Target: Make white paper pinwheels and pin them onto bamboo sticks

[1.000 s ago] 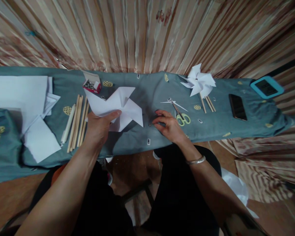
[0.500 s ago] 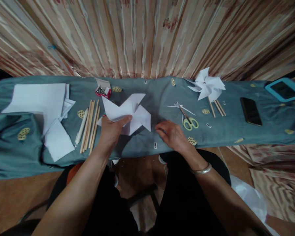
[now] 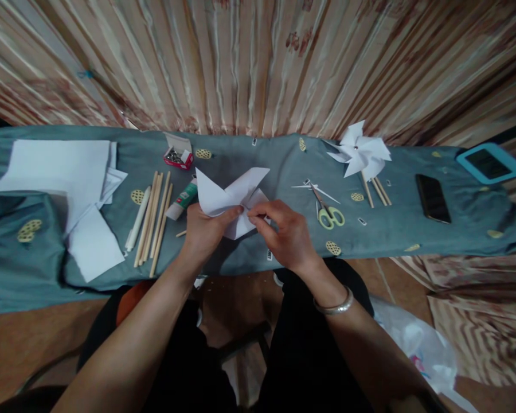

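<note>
A folded white paper pinwheel (image 3: 215, 192) is in front of me, just above the cloth-covered table. My left hand (image 3: 206, 229) grips it from the left, thumb pressed on its middle. My right hand (image 3: 284, 232) is closed in a pinch at the pinwheel's centre, covering part of its right side. What sits between those fingertips is too small to make out. Beside my left hand lies a green and white glue stick (image 3: 183, 198), and the end of a thin wooden stick (image 3: 181, 233) shows just below it.
To the left are wooden sticks (image 3: 159, 226), a white pen (image 3: 137, 221), paper sheets (image 3: 60, 172) and a red box of small metal pins (image 3: 178, 156). Scissors (image 3: 329, 213), another pinwheel (image 3: 361, 150) on sticks, a phone (image 3: 432, 198) and a blue-framed device (image 3: 490, 162) lie right.
My right hand has moved left from the cloth to the pinwheel's centre, its fingers pinched there. The pinwheel has shifted slightly right, uncovering the glue stick.
</note>
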Tool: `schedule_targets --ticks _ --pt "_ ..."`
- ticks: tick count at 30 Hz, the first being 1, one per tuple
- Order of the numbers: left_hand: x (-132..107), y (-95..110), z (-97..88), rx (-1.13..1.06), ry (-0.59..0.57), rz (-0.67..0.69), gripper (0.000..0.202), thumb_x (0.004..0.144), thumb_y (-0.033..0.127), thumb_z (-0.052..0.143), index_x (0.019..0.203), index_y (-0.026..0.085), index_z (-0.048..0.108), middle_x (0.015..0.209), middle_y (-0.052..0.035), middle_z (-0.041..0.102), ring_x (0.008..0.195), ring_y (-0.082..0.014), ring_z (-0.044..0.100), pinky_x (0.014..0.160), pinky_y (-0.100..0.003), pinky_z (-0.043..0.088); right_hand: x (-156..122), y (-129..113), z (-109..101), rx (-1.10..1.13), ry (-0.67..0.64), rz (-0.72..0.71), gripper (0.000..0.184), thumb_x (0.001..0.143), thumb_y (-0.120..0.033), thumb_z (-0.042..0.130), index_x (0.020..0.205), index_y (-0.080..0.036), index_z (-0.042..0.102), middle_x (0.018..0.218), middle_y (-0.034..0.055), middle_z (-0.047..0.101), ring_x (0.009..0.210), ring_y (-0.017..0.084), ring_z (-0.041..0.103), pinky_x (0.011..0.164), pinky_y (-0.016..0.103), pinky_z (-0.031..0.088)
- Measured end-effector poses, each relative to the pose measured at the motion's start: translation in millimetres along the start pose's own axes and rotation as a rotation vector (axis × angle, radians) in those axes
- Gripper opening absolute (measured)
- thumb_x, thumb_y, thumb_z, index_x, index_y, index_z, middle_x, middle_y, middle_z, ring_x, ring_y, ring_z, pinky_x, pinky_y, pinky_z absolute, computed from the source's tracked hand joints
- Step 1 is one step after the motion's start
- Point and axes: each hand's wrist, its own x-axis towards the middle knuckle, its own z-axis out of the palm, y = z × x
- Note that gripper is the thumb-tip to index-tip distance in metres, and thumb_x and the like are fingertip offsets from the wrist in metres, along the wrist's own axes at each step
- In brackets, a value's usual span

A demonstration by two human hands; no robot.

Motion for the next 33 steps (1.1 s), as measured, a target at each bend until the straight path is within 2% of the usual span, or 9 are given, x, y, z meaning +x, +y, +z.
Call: schedule_targets --ticks 6,14,24,33 --pt "-1 1 -0.7 -0.033 -0.030 -0.013 0.021 0.050 0.023 0.084 0.066 0.016 0.073 0.069 -0.0009 0.072 0.062 -0.0152 0.063 0.060 -0.026 0.052 1 0 4 -0.064 0.012 -0.048 0.015 0.092 -0.017 0.054 0.089 -0.023 0.068 0.090 0.0015 0.072 0.089 0.017 0.065 0.085 0.034 0.052" --pt "-3 5 -2.3 -0.143 -0.063 -0.065 0.026 0.048 0.024 0.086 0.067 0.014 0.072 0.069 -0.0021 0.071 0.064 -0.0163 0.063 0.063 -0.027 0.052 1 11 9 0.025 0.112 0.014 0.006 0.084 -0.023 0.067 0.084 -0.028 0.072 0.119 0.0022 0.061 0.107 0.020 0.058 0.094 0.041 0.051" --pt "-5 6 -4.6 -0.184 -0.099 -0.101 0.027 0.051 0.025 0.086 0.069 0.013 0.071 0.067 -0.0012 0.070 0.061 -0.0144 0.062 0.062 -0.026 0.051 4 16 8 0.209 0.064 0.096 0.002 0.081 -0.024 0.072 0.082 -0.026 0.073 0.127 0.0020 0.059 0.117 0.021 0.057 0.105 0.042 0.046" --pt "-5 7 -4.6 -0.180 -0.114 -0.114 0.025 0.051 0.024 0.085 0.070 0.015 0.071 0.070 -0.0015 0.072 0.062 -0.0154 0.064 0.064 -0.028 0.052 4 17 5 0.199 0.019 0.139 0.001 0.081 -0.025 0.071 0.082 -0.026 0.072 0.132 0.0021 0.058 0.122 0.022 0.055 0.109 0.046 0.043"
